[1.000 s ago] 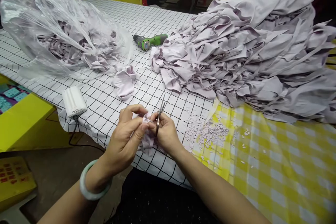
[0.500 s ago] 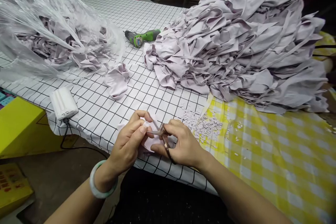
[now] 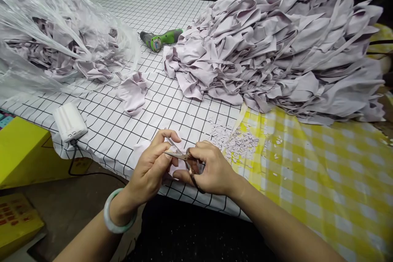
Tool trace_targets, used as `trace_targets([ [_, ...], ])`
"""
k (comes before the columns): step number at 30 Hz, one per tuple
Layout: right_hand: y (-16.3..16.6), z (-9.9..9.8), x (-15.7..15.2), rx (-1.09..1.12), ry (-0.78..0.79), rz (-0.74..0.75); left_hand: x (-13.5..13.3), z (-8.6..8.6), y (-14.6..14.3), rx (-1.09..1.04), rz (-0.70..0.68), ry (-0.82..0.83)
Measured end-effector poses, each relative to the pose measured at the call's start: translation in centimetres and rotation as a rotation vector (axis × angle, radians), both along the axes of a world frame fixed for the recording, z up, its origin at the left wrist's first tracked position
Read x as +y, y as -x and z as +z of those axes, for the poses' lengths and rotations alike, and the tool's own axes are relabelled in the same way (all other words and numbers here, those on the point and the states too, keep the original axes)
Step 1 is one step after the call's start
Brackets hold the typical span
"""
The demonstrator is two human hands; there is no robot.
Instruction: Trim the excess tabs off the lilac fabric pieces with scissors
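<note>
My right hand [image 3: 211, 168] is closed round the handles of a pair of scissors [image 3: 184, 156], whose blades are parted and point left. My left hand [image 3: 156, 159] pinches a pale lilac piece of fabric [image 3: 175, 136] right at the blades; much of that piece is hidden behind my fingers. Both hands are over the near edge of the table. Small fabric clippings [image 3: 239, 142] lie scattered just to the right of the scissors. Another crumpled lilac piece [image 3: 132, 92] rests further back on the left.
A tall heap of lilac fabric pieces [image 3: 270, 49] fills the back right. Left stands a clear plastic bag [image 3: 70, 49] with more pieces. A green cordless tool [image 3: 161, 40] lies between them. A white power bank [image 3: 70, 122] with a cable sits near the left edge. A yellow checked cloth [image 3: 322, 172] covers the right side.
The view has shifted slightly, so the table's contents sit a little higher and further left. Both hands keep their holds; the scissor blades still stand apart at the fabric.
</note>
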State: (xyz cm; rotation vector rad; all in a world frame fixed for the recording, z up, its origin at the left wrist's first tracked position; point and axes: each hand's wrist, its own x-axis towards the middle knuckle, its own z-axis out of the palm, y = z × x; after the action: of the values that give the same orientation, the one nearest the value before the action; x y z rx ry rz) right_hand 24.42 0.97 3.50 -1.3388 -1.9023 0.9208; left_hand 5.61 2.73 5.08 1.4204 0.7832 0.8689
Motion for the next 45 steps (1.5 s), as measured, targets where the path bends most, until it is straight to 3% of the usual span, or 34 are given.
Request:
trace_targets([
  [13, 0.0, -0.8, -0.1, 0.029, 0.0, -0.026, 0.2, -0.2, -0.4, 0.068, -0.01, -0.077],
  [19, -1.2, -1.3, -1.0, 0.039, 0.007, -0.101, 0.6, -0.2, -1.6, 0.123, -0.08, -0.092],
  [24, -3.1, -2.3, -3.1, -0.023, 0.011, -0.287, 1.6, -0.8, -4.7, 0.136, -0.226, -0.103],
  [29, -6.2, -3.5, -5.6, -0.074, 0.142, -0.525, 2.5, -1.8, -7.7, 0.143, -0.351, -0.135],
  [33, -9.7, -3.0, -6.5, -0.167, 0.228, -0.705, 3.2, -1.3, -6.6, 0.248, -0.39, -0.161],
  [35, -10.2, -2.4, -6.1, -0.215, 0.136, -0.668, 3.5, -1.1, -4.3, 0.402, -0.311, -0.27],
  [39, -6.2, -2.3, -4.4, -0.135, 0.1, -0.316, 2.5, -2.5, 1.2, 0.815, 0.143, -0.532],
  [40, -4.4, -2.7, -4.0, -0.118, 0.125, -0.225, 1.8, -3.1, 2.3, 0.851, 0.169, -0.544],
  [42, -0.5, -3.8, -3.4, -0.082, 0.128, -0.096, 0.2, -4.4, 3.5, 0.801, 0.083, -0.514],
  [45, 3.4, -4.8, -2.3, 0.032, 0.056, -0.036, -1.0, -4.7, 3.2, 0.622, 0.001, -0.398],
])
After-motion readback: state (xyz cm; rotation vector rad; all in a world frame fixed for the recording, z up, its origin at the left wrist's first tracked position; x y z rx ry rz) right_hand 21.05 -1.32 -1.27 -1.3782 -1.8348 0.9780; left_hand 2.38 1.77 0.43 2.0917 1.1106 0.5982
